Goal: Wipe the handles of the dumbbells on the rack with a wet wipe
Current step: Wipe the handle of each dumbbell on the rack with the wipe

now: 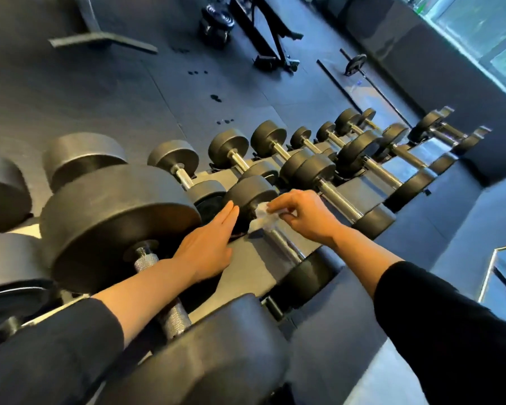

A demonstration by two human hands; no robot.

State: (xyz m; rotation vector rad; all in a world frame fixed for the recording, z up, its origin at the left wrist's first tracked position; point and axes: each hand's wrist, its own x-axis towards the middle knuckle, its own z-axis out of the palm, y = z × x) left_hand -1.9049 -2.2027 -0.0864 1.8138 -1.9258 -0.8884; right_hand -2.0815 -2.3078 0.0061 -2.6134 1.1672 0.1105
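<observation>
Dark gym floor lies behind the rack (254, 258), where the right hand (307, 216) pinches the wipe (262, 220) onto a handle (287, 247), left hand (208, 244) flat-fingered beside; next, likely, rubbing along the bar.

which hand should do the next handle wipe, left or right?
Right, probably. The right hand already pinches the wet wipe just above the chrome handle of the nearest mid-size dumbbell. The left hand lies flat with straight fingers beside it and holds nothing.
</observation>
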